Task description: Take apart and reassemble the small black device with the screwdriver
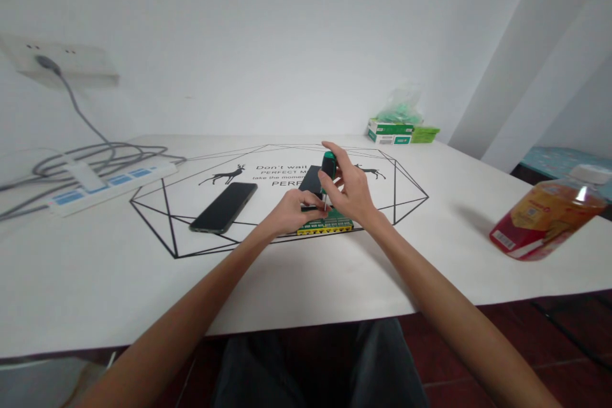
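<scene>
My right hand (351, 188) is closed around the green and black handle of a screwdriver (328, 164), which stands nearly upright with its shaft pointing down. At the screwdriver's lower end, the fingers of my left hand (291, 211) are pinched together; whatever lies between them is too small to make out. Under both hands sits a green case with a yellow front edge (325, 229), partly covered by my fingers. Just behind my left hand is a dark flat rectangular thing (310, 180), half hidden by my right hand. A black smartphone (224, 206) lies to the left of my hands.
On the left, a white power strip (112, 186) lies beside coiled grey cable (102, 156). A bottle of amber drink (545, 217) stands at the right. Green and white boxes (389, 132) with a plastic bag (401, 107) on top are near the wall. The white table's front edge (306, 329) is close to me.
</scene>
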Motion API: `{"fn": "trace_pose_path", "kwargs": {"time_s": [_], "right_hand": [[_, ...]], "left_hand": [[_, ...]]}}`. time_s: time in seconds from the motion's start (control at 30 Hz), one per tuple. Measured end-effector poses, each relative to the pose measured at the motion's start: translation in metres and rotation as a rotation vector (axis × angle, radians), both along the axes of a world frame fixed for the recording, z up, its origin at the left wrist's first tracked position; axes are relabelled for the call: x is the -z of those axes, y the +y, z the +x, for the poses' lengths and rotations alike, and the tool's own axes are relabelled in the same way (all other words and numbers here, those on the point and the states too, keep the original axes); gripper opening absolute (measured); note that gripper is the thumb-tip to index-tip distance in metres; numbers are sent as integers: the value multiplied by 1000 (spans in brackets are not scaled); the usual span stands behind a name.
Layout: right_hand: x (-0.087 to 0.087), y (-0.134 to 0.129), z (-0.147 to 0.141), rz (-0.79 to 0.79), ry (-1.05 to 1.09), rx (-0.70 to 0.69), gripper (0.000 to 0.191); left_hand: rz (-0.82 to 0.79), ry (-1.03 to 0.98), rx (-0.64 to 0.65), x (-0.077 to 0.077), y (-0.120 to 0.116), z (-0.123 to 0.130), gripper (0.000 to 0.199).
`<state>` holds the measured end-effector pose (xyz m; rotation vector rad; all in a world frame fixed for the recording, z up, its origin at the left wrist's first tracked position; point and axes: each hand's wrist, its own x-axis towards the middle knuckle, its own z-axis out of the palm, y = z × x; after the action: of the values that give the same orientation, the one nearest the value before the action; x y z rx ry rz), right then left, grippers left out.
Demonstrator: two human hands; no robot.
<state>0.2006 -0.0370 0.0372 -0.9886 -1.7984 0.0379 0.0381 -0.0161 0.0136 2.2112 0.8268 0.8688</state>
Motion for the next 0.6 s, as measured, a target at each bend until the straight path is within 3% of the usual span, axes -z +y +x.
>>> {"fn": "trace_pose_path", "kwargs": {"time_s": [0.33, 0.6], "right_hand": [[1, 0, -1, 0, -18, 11, 54], [1, 1, -2, 13, -26, 32, 56]], "left_hand": [[-2, 25, 21, -3, -3, 1, 15], [23, 9, -53, 2, 1, 1, 8]]}}
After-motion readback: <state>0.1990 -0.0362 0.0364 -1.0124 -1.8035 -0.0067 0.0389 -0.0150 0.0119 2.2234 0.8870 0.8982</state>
